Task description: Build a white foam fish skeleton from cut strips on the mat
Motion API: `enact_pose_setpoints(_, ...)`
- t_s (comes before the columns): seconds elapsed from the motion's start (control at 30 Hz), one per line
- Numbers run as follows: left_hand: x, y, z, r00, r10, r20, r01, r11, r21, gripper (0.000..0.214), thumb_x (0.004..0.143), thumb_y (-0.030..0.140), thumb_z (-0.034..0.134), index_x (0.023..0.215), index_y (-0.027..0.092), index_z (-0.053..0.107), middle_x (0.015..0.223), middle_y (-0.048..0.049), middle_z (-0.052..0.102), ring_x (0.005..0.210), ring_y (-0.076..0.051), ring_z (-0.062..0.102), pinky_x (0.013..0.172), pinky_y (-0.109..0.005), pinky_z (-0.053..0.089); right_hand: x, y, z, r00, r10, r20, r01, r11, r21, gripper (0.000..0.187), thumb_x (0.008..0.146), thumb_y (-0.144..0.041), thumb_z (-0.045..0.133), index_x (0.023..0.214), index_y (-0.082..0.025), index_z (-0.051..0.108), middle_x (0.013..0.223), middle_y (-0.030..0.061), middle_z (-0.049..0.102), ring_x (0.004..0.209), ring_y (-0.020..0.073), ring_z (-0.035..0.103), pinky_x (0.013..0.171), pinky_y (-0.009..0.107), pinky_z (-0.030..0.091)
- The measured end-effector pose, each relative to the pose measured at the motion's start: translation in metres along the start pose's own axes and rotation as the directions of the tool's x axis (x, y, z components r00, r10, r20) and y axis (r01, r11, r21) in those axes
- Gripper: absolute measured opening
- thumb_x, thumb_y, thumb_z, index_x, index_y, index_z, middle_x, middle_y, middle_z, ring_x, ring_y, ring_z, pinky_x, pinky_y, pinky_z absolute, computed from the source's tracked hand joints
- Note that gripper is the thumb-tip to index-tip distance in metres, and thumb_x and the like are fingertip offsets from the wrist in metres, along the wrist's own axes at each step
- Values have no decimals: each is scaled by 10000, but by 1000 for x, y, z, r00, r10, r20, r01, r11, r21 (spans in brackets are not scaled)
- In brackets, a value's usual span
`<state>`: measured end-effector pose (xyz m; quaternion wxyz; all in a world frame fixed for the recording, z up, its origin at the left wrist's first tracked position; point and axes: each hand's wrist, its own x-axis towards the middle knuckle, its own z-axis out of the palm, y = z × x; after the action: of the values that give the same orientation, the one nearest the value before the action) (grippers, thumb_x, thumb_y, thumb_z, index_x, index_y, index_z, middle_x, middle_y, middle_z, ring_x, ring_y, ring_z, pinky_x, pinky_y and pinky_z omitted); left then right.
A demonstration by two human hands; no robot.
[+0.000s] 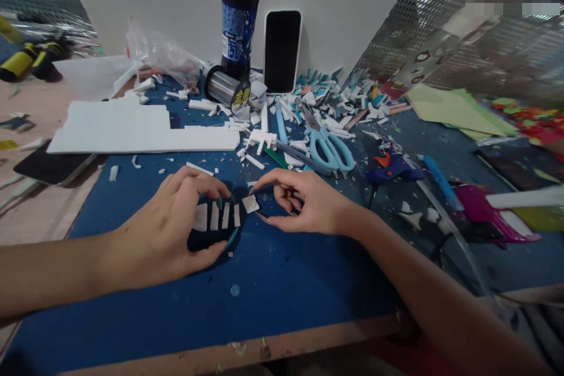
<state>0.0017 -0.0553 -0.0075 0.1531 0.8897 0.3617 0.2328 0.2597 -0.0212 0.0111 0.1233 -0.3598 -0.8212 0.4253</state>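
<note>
My left hand (176, 226) arches over the blue mat, thumb and fingers spread apart. Below its palm and between its fingers lie several small white strips in a row, such as a wider piece (200, 217) and a narrow strip (225, 215). Deep shadow hides part of what is under that hand. Just to the right, my right hand (304, 200) pinches a small white foam square (251, 204) by its edges between thumb and index finger. The square is close to the end of the row. Whether it touches the mat I cannot tell.
Behind my hands are a large white foam sheet (127, 129), light-blue scissors (330, 150), a wire spool (224, 91), a dark drink bottle (238, 29) and a propped phone (282, 53). Foam scraps (343, 97) pile at the back. A blue glue gun (392, 167) lies right.
</note>
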Motion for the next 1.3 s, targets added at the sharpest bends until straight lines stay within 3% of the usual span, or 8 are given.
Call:
enact_pose_setpoints(0.27,-1,-2,0,1000,11,-28,-12,1000,-28,385,798,296,596,1082,221,346,1045,-111,554,976,-268,534,710,-434,519,0,-3,3,1000,-6,-21,6,1000,-27,406,806,-301,669,1163,-167,531,599,-77,445,485,62,423,480,196,339)
enact_pose_setpoints(0.53,-2,-2,1,999,-21,-46,17,996,-84,311,821,312,544,1040,237,336,1057,-105,536,980,-277,520,725,-460,492,-5,-10,-1,1000,-11,-10,12,994,112,404,846,-265,614,1215,-162,481,642,-66,448,485,56,388,464,192,353)
enact_pose_setpoints(0.7,-2,-3,0,998,-20,-55,14,995,-100,305,817,311,561,1021,236,347,1068,-112,539,1001,-279,523,744,-465,487,-6,-17,7,953,122,-278,-65,977,205,142,914,-319,524,956,-184,508,660,-49,495,476,50,450,470,196,394)
enact_pose_setpoints(0.83,-2,-4,0,997,-28,-65,21,995,-93,311,818,319,554,1036,230,350,1069,-112,544,991,-278,519,724,-448,480,-8,-24,19,870,280,-406,-158,938,309,293,943,-402,460,730,-208,405,479,-84,460,322,48,423,387,200,388)
enact_pose_setpoints(0.97,-2,-4,0,997,-24,-72,18,996,-83,313,814,313,553,1035,228,347,1068,-109,541,983,-279,508,705,-442,470,-10,-32,24,854,403,-328,-251,872,420,356,913,-453,496,685,-221,353,451,-72,507,293,66,461,337,195,377)
enact_pose_setpoints(1.07,-2,-4,0,996,-23,-87,15,996,-88,324,810,309,560,1045,240,350,1057,-98,553,975,-277,511,698,-439,471,-10,-38,23,854,478,-204,-326,798,507,395,862,-504,552,690,-219,340,590,-18,631,274,46,449,280,184,313)
enact_pose_setpoints(1.2,-2,-3,0,995,-15,-95,7,996,-85,355,795,305,583,1060,252,352,1058,-94,559,976,-277,521,713,-449,477,-9,-42,20,861,507,-44,-389,711,587,425,827,-553,566,725,-220,322,766,48,707,276,35,458,256,183,266)
enact_pose_setpoints(1.3,-1,-3,0,994,-15,-111,6,996,-86,344,794,311,581,1047,262,353,1051,-86,565,977,-277,527,731,-463,481,-8,-41,20,857,515,20,-419,674,609,466,772,-503,660,745,-232,281,791,29,709,265,20,419,258,180,283)
